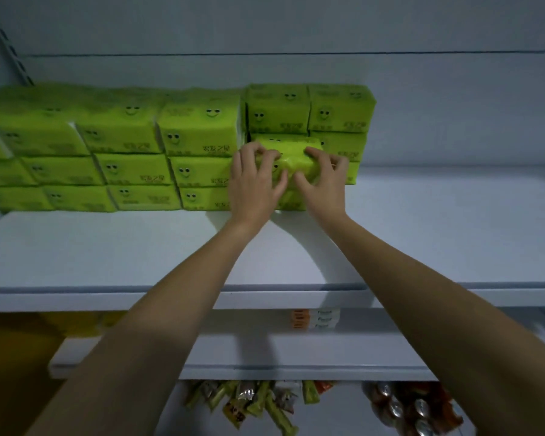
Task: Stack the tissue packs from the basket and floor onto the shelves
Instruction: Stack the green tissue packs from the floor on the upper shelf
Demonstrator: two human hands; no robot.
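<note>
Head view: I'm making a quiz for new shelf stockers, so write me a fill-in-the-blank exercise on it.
The left hand and right hand grip one tissue pack, coloured ____.
Each of the stacked packs shows a smiling ____.
The snack packets lie on a level ____ the shelf with the packs.
Missing: green; face; below.

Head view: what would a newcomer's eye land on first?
The wall of lime-green plastic-wrapped tissue packs with smiley faces, stacked three high across the left of the white shelf. Near its right end, the left hand and right hand grip one lime-green tissue pack.
</note>
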